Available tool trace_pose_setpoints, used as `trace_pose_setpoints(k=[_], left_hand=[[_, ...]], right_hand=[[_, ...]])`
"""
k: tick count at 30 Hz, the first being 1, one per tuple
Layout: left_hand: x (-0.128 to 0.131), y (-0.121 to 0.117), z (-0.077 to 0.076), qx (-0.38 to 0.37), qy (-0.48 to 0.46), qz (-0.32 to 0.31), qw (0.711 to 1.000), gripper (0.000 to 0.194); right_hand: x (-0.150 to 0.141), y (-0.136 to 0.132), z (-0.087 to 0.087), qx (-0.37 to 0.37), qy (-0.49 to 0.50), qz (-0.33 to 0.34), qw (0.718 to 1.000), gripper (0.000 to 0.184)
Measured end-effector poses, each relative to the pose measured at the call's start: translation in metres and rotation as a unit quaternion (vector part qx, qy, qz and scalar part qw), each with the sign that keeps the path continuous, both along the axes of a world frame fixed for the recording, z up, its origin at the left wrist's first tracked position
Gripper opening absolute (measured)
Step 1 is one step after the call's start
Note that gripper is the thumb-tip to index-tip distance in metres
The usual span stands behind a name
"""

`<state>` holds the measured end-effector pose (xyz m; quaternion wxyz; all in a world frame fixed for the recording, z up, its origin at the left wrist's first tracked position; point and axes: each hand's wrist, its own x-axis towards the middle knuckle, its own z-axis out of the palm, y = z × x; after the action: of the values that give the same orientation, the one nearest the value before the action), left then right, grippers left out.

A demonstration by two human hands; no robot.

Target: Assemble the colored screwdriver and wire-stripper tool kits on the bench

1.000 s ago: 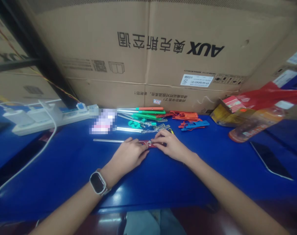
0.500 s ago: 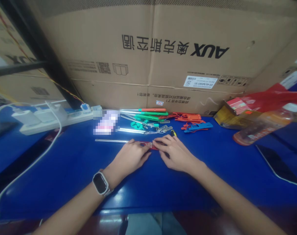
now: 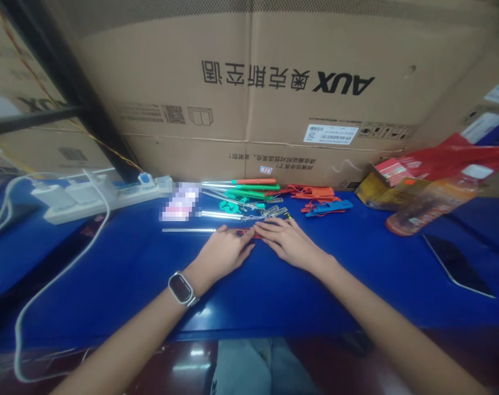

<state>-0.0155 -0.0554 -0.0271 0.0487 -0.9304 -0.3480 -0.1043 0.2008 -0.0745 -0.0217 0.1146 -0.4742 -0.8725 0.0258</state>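
Both my hands lie on a blue table, pressed on a red-handled tool with a long metal rod that sticks out to the left. My left hand, with a watch on its wrist, covers the rod's near end with curled fingers. My right hand pinches the red handle from the right. Just behind them lies a pile of similar tools with green and orange handles.
Red and blue plastic pieces lie behind my right hand. A white power strip with chargers and cables sits at the left. A bottle, packets and a dark phone are at the right. Large cardboard boxes wall the back.
My hands stay on the red-handled tool; the fingers of both have drawn closer over the handle. The view has shifted slightly.
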Motion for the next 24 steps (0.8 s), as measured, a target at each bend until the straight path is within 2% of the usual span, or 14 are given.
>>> trace_pose_setpoints(k=[4, 7, 9, 13, 16, 20, 24], left_hand=[[-0.001, 0.002, 0.006, -0.031, -0.064, -0.003, 0.997, 0.037], [-0.019, 0.013, 0.014, -0.086, -0.172, 0.046, 0.980, 0.036], [-0.037, 0.025, 0.016, -0.092, -0.213, 0.065, 0.971, 0.030], [-0.060, 0.041, 0.012, -0.096, -0.194, 0.028, 0.976, 0.019], [-0.061, 0.044, 0.008, -0.122, -0.162, 0.034, 0.979, 0.020], [-0.062, 0.044, 0.005, -0.145, -0.158, 0.055, 0.975, 0.025], [-0.068, 0.048, 0.004, -0.168, -0.167, 0.052, 0.970, 0.020]], right_hand=[[0.009, 0.007, 0.001, 0.004, 0.006, 0.007, 1.000, 0.038], [0.013, 0.010, 0.000, 0.021, 0.018, 0.002, 1.000, 0.036], [0.014, 0.011, 0.000, 0.033, 0.028, 0.002, 0.999, 0.036], [0.008, 0.010, 0.001, 0.054, 0.059, -0.006, 0.997, 0.039], [-0.006, 0.012, 0.005, 0.058, 0.081, -0.007, 0.995, 0.033], [-0.031, 0.019, 0.010, 0.032, 0.077, 0.024, 0.996, 0.024], [-0.051, 0.030, 0.003, 0.001, 0.100, 0.029, 0.995, 0.025]])
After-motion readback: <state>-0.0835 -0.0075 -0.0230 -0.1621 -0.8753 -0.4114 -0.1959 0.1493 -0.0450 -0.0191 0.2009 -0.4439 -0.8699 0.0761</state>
